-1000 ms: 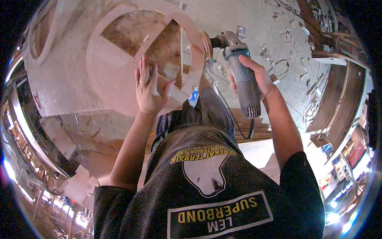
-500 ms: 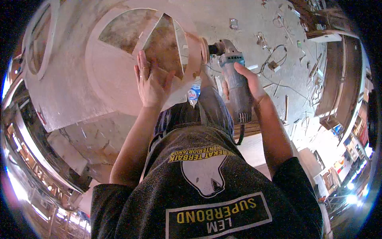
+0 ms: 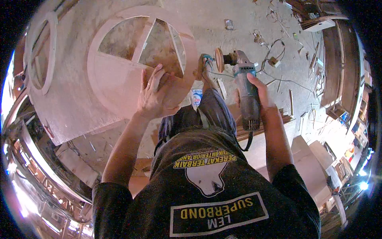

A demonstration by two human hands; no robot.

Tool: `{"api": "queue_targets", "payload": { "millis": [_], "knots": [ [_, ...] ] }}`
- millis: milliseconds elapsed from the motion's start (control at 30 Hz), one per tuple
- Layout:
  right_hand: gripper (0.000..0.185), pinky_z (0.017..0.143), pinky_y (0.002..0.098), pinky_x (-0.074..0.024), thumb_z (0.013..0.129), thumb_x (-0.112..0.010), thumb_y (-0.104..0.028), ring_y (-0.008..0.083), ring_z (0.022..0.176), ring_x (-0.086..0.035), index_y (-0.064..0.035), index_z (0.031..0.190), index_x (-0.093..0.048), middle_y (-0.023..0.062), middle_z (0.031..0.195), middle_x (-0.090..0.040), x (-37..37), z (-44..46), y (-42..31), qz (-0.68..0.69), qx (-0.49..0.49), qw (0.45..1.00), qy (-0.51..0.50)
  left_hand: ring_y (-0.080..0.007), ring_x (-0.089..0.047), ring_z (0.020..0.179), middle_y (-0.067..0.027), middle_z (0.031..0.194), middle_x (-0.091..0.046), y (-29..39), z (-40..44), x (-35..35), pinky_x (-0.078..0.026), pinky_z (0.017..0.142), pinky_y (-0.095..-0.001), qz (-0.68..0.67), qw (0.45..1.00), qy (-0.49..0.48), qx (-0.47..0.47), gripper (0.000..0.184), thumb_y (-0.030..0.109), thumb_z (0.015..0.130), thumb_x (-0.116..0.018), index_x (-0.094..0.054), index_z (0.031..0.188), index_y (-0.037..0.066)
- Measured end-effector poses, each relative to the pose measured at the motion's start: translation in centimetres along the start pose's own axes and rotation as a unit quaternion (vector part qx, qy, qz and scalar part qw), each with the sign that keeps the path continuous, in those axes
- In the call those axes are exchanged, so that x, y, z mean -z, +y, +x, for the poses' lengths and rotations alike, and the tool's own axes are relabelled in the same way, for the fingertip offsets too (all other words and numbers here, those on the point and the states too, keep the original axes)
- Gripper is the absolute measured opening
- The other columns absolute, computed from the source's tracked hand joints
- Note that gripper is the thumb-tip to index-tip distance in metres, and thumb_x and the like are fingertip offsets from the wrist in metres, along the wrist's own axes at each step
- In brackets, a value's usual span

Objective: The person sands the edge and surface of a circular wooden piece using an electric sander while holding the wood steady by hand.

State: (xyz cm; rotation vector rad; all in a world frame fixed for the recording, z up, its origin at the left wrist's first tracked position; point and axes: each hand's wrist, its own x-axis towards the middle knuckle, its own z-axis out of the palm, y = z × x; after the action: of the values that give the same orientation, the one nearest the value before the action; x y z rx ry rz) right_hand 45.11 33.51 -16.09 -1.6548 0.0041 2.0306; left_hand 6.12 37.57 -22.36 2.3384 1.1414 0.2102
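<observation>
A pale round wooden panel with wedge-shaped openings lies at upper left on a larger board. My left hand rests on its lower part, fingers spread and slightly bent, a ring on one finger, thumb near the rim. At right my right hand is wrapped round the dark body of an angle grinder. The grinder's round disc faces the panel and stands apart from its right edge.
Under the round panel lies the larger board. A second ring-shaped piece is at far left. A blue-and-white packet lies by my legs. Cable and wood scraps are on the floor at right, beside stacked boards.
The grinder has moved right, away from the panel's edge. My left hand has shifted slightly down, its fingers more bent and apart. The panel's openings are slightly turned.
</observation>
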Motion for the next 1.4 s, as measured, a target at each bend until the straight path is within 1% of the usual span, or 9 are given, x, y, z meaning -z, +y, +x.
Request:
{"api": "queue_targets", "payload": {
  "millis": [367, 467, 567, 667, 700, 800, 900, 1133, 1400],
  "knots": [
    [0.066, 0.057, 0.0376, -0.0574, 0.097, -0.060, -0.066, 0.0246, 0.059, -0.068, -0.0033, 0.117, -0.063, 0.0134, 0.078, -0.069, -2.1, 4.3, -10.1, -0.094, 0.027, 0.991, -0.093, -0.0394, -0.024, 0.155, -0.0241, 0.155, -0.034, -0.4, 9.5, -0.5, -0.013, 0.128, -0.0634, 0.044, 0.966, 0.181, 0.177, 0.118, 0.051, 0.066, -0.089, -0.036, 0.159, 0.002],
    [0.064, 0.056, 0.0377, -0.0570, 0.096, -0.061, -0.065, 0.0247, 0.058, -0.068, -0.0029, 0.115, -0.063, 0.0134, 0.078, -0.069, -4.8, 5.5, -13.7, -0.115, 0.025, 0.988, -0.104, -0.0409, -0.024, 0.155, -0.0259, 0.158, -0.034, 0.7, 12.6, 0.9, -0.013, 0.128, -0.0642, 0.044, 0.954, 0.163, 0.249, 0.120, 0.054, 0.067, -0.090, -0.035, 0.160, 0.002],
    [0.061, 0.055, 0.0374, -0.0573, 0.096, -0.065, -0.061, 0.0251, 0.058, -0.069, -0.0021, 0.110, -0.064, 0.0132, 0.079, -0.070, -6.6, 6.9, -16.4, -0.119, 0.012, 0.984, -0.131, -0.0411, -0.025, 0.156, -0.0251, 0.163, -0.034, 0.7, 11.5, 2.3, -0.012, 0.126, -0.0666, -0.071, 0.954, 0.203, 0.209, 0.122, 0.058, 0.070, -0.089, -0.033, 0.162, 0.002],
    [0.060, 0.056, 0.0372, -0.0585, 0.094, -0.067, -0.061, 0.0254, 0.059, -0.070, -0.0027, 0.109, -0.064, 0.0129, 0.081, -0.070, -8.3, 8.7, -18.7, -0.173, 0.000, 0.975, -0.141, -0.0403, -0.024, 0.159, -0.0216, 0.168, -0.032, -1.1, 8.9, 3.8, -0.011, 0.125, -0.0687, 0.051, 0.941, 0.219, 0.254, 0.120, 0.061, 0.075, -0.086, -0.031, 0.163, 0.001],
    [0.062, 0.058, 0.0373, -0.0596, 0.093, -0.069, -0.062, 0.0242, 0.060, -0.070, -0.0027, 0.112, -0.064, 0.0124, 0.082, -0.071, -8.8, 9.6, -19.1, -0.162, -0.009, 0.976, -0.148, -0.0374, -0.024, 0.160, -0.0178, 0.171, -0.030, -2.4, 7.7, 3.6, -0.011, 0.125, -0.0689, 0.084, 0.940, 0.235, 0.235, 0.109, 0.061, 0.079, -0.083, -0.039, 0.162, 0.005],
    [0.064, 0.057, 0.0361, -0.0601, 0.092, -0.070, -0.063, 0.0221, 0.061, -0.071, -0.0028, 0.114, -0.063, 0.0116, 0.083, -0.071, -10.2, 11.4, -20.8, -0.211, -0.020, 0.960, -0.185, -0.0345, -0.024, 0.161, -0.0159, 0.172, -0.029, -4.5, 5.6, 3.5, -0.010, 0.125, -0.0680, 0.132, 0.957, 0.157, 0.204, 0.100, 0.061, 0.080, -0.082, -0.048, 0.158, 0.010],
    [0.065, 0.059, 0.0338, -0.0605, 0.092, -0.070, -0.063, 0.0200, 0.063, -0.071, -0.0029, 0.115, -0.063, 0.0110, 0.083, -0.071, -12.2, 11.4, -21.7, -0.221, -0.021, 0.963, -0.156, -0.0300, -0.027, 0.160, -0.0083, 0.173, -0.031, -4.9, 4.6, 2.8, -0.010, 0.126, -0.0668, 0.088, 0.972, 0.124, 0.180, 0.091, 0.060, 0.082, -0.079, -0.053, 0.156, 0.014],
    [0.061, 0.059, 0.0353, -0.0601, 0.094, -0.068, -0.061, 0.0219, 0.063, -0.071, -0.0034, 0.114, -0.064, 0.0123, 0.084, -0.071, -11.7, 10.9, -19.4, -0.227, 0.000, 0.965, -0.130, -0.0266, -0.031, 0.159, -0.0043, 0.171, -0.037, -5.2, 4.4, 2.2, -0.010, 0.126, -0.0673, 0.068, 0.975, 0.119, 0.172, 0.084, 0.057, 0.084, -0.078, -0.055, 0.154, 0.017],
    [0.059, 0.060, 0.0373, -0.0603, 0.095, -0.066, -0.062, 0.0230, 0.066, -0.071, -0.0046, 0.111, -0.064, 0.0139, 0.085, -0.071, -10.5, 8.2, -14.1, -0.137, -0.002, 0.985, -0.106, -0.0272, -0.033, 0.158, -0.0045, 0.170, -0.037, -5.9, 4.4, 1.3, -0.010, 0.125, -0.0685, 0.077, 0.975, 0.166, 0.128, 0.082, 0.056, 0.085, -0.077, -0.054, 0.155, 0.018]
  ]
}}
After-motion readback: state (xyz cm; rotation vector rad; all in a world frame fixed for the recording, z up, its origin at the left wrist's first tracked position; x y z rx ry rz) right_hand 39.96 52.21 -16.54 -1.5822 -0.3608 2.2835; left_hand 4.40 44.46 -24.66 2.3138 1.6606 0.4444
